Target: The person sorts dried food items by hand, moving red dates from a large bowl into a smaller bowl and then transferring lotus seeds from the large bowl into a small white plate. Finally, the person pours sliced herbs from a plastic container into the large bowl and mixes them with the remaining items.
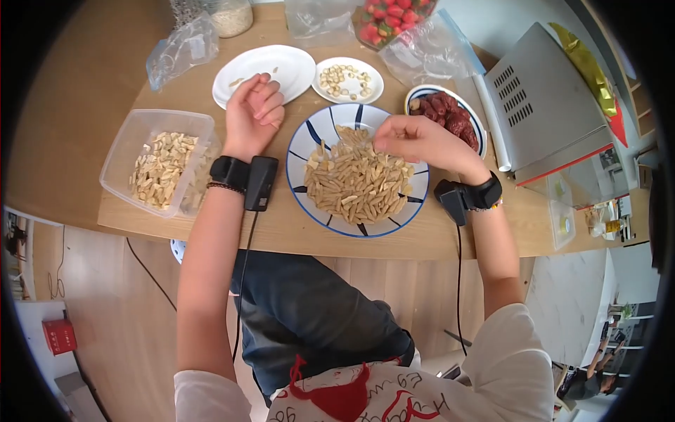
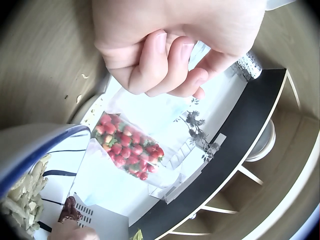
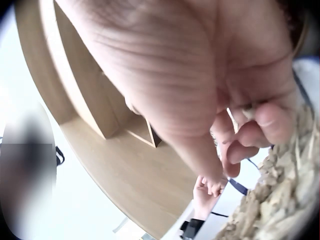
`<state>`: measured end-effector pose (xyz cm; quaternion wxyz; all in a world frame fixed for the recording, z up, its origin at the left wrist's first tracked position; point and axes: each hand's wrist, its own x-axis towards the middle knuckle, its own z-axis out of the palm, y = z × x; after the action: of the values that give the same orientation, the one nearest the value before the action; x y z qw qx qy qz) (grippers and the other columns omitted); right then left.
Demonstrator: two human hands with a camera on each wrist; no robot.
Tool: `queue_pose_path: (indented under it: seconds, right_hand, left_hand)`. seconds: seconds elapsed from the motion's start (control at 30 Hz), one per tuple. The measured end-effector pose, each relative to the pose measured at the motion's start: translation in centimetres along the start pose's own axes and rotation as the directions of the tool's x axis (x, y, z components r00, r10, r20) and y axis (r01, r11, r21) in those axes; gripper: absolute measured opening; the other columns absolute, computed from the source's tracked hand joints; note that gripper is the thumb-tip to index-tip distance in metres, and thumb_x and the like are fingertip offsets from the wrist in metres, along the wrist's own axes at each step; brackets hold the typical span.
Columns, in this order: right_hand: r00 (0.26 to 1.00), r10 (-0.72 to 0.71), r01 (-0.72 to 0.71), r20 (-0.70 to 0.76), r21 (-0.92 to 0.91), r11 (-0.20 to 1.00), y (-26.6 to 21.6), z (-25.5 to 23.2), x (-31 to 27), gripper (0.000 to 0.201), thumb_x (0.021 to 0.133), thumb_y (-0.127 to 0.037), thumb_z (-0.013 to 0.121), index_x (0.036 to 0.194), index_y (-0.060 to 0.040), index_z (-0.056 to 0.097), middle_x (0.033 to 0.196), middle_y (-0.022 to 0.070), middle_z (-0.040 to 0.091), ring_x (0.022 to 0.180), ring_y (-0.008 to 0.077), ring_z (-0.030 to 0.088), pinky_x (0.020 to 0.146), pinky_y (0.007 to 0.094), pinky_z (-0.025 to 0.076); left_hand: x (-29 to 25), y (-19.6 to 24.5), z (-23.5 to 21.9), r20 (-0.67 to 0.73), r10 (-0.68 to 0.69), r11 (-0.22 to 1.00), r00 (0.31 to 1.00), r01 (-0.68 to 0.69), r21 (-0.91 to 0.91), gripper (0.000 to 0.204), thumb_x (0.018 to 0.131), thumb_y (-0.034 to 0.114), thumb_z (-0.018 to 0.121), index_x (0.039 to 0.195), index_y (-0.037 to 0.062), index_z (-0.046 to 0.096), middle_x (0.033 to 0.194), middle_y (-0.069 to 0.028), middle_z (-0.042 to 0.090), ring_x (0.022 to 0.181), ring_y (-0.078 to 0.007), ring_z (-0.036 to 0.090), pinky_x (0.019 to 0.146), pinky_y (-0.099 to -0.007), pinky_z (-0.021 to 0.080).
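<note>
A white bowl with blue stripes [image 1: 298,151] holds a heap of elongated tan dried pieces [image 1: 358,183]. Over its upper right side, my right hand [image 1: 422,141] has its thumb and forefinger close together at the heap. The right wrist view shows a small pale piece [image 3: 248,113] in that hand's curled fingers. My left hand [image 1: 254,116] is palm up with loosely curled fingers, by the near edge of a white plate [image 1: 295,67] bearing a few bits. Nothing shows in its grasp. Left of it, a clear plastic box [image 1: 116,165] contains pale dried flakes [image 1: 165,165].
A small white dish [image 1: 377,83] holds round cream seeds. Red dates [image 1: 450,116] fill a bowl at the right, near a grey vented appliance [image 1: 541,98]. Strawberries [image 1: 394,17], clear plastic bags [image 1: 186,49] and a jar [image 1: 232,17] stand at the back.
</note>
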<state>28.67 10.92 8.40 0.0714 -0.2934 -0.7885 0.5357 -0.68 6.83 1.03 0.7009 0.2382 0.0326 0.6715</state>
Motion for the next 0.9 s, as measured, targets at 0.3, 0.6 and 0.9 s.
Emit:
queue_pose_path:
  seconds: [0.3, 0.6, 0.9]
  right_hand:
    - [0.973, -0.23, 0.181, -0.037, -0.497, 0.848, 2.1, 2.4, -1.3, 0.032, 0.076, -0.021, 0.07, 0.102, -0.006, 0.06, 0.061, 0.0065, 0.045, 0.056, 0.0188, 0.046, 0.052, 0.0308, 0.037]
    - [0.971, -0.215, 0.16, -0.107, -0.381, 0.911, 2.2, 3.0, -1.1, 0.017, 0.081, -0.016, 0.066, 0.091, -0.0042, 0.063, 0.06, 0.0039, 0.047, 0.052, 0.0132, 0.042, 0.05, 0.0277, 0.033]
    - [0.93, -0.164, 0.167, -0.329, -0.019, 0.986, 2.9, 2.6, -0.5, 0.021, 0.088, -0.022, 0.058, 0.083, -0.0016, 0.058, 0.062, -0.0007, 0.047, 0.053, 0.0073, 0.041, 0.05, 0.0236, 0.034]
  left_hand:
    - [0.4, -0.4, 0.0, 0.02, -0.101, 0.992, 0.995, 0.102, -0.068, 0.018, 0.095, 0.017, 0.041, 0.089, 0.0035, 0.051, 0.059, 0.0029, 0.032, 0.041, -0.0057, 0.024, 0.038, -0.0212, 0.021]
    - [0.5, -1.0, 0.7, -0.005, -0.196, 0.968, 0.981, 0.193, -0.16, 0.016, 0.095, 0.017, 0.041, 0.086, 0.0052, 0.047, 0.055, 0.0033, 0.03, 0.04, -0.0065, 0.023, 0.039, -0.0229, 0.018]
    - [0.5, -1.0, 0.7, -0.028, -0.172, 0.974, 0.985, 0.166, -0.153, 0.013, 0.095, 0.014, 0.04, 0.087, 0.0052, 0.043, 0.056, 0.0025, 0.031, 0.041, -0.0064, 0.022, 0.039, -0.0229, 0.017]
